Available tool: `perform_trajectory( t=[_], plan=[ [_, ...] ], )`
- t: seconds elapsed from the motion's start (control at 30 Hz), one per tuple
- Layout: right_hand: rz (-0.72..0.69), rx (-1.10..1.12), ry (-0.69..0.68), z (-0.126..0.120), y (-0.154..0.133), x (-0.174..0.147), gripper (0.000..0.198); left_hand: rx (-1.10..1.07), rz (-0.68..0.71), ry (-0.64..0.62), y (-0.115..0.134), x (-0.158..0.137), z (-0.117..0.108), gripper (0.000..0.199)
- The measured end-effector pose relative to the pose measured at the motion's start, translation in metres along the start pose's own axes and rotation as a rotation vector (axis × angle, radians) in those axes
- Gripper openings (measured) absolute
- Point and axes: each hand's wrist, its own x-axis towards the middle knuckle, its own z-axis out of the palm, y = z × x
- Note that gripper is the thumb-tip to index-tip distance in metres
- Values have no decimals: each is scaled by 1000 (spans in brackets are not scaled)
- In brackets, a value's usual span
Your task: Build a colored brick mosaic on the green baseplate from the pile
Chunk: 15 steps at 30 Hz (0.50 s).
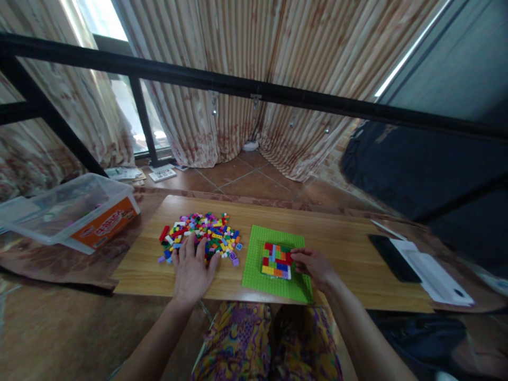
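My left hand [194, 270] lies with its fingers spread over the near side of a pile of small building bricks [218, 233] in many colours. Some bricks under those fingers are hidden. On the green baseplate [254, 275] sits a squarish patchwork of joined bricks [275, 260], in red, blue, yellow, orange and green. My right hand [315, 264] is at the upper right edge of this patchwork, thumb and forefinger pinched together. What lies between those fingertips is too small to make out. Two purple bricks [234, 258] rest on the wood between pile and plate.
The low wooden table [345, 248] carries a dark phone [392, 258] and an open white box [440, 278] at its right end. Left of the table stands a clear plastic bin [67, 217] with an orange label. A black metal bar [238, 87] crosses in front of the curtains.
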Motion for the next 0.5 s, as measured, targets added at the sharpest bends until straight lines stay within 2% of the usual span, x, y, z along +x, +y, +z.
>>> perform_trajectory(
  t=[0.3, 0.5],
  plan=[
    [69, -107, 27, 4, -7, 3, 30, 11, 1, 1, 0, -1, 1, 55],
    [54, -109, 18, 5, -4, -3, 29, -3, -9, -16, 1, -1, 0, 56]
  ],
)
